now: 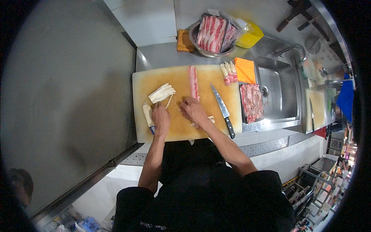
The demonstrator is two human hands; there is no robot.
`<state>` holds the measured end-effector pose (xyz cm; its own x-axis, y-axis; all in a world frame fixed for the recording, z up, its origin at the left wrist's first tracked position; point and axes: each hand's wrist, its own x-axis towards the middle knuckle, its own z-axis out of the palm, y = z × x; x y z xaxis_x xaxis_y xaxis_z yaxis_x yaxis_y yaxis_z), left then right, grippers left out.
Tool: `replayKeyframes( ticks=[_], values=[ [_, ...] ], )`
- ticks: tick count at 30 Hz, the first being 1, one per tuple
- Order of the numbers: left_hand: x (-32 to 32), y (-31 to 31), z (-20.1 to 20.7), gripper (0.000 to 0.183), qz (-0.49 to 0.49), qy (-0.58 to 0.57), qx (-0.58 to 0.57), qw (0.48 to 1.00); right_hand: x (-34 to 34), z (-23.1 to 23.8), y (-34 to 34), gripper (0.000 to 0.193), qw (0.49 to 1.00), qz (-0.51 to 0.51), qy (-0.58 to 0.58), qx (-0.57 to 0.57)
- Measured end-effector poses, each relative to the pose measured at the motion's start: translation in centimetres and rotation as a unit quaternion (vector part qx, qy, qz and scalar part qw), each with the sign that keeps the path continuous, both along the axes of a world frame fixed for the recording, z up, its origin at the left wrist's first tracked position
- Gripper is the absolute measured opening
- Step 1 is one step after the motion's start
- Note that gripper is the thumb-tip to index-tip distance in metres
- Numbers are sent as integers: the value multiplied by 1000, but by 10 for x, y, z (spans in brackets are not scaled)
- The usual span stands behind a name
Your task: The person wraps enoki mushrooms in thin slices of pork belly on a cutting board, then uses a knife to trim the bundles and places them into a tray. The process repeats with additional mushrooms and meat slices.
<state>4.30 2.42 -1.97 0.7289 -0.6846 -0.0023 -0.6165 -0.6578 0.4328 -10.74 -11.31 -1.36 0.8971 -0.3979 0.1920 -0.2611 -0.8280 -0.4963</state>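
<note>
My left hand (160, 118) is over the left part of the cutting board (216, 133), fingers curled in, their contents hidden. Just above it lies a loose bunch of enoki mushrooms (162, 92), with a stray stem hanging toward the hand. A pale, wrapped enoki base (147, 113) is beside the wrist. My right hand (192, 111) reaches to the lower end of a long bacon strip (194, 79); its bent fingertips are blurred, with thin mushroom strands near them. More cut enoki (210, 119) shows by the right wrist. To the right lies a knife (222, 106) with a black handle.
Bacon-wrapped enoki rolls (229, 73) sit at the board's upper right, beside an orange cloth (245, 70). A tray of sliced meat (252, 102) borders the sink (280, 92). Behind the board stand a metal bowl (212, 53) with packed bacon and a yellow container (250, 34).
</note>
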Motion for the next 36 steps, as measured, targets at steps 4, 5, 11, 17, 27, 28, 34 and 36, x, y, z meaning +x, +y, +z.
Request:
replayKeyframes(
  ticks=[4,5,11,17,27,28,34,36],
  values=[
    [17,-6,-4,14,-25,82,88,992,11,-37,-10,21,998,61,-23,-3],
    [18,-7,2,14,-34,90,118,988,11,-33,-10,23,998,65,-15,13],
    [0,17,44,16,-51,175,3,983,-32,22,-5,20,913,-151,-113,363],
    [-50,-4,66,10,-149,292,-125,937,-130,53,2,13,721,-320,-242,565],
    [-86,-32,1,15,-322,139,-82,933,-163,49,28,15,636,-401,-221,621],
    [-86,-30,3,16,-307,170,-91,932,-156,44,29,16,641,-393,-203,627],
    [-73,-8,26,26,-225,200,-93,949,-105,4,31,10,658,-351,-137,652],
    [-71,0,29,29,-223,188,-84,953,-98,2,33,9,665,-339,-127,653]
  ],
)
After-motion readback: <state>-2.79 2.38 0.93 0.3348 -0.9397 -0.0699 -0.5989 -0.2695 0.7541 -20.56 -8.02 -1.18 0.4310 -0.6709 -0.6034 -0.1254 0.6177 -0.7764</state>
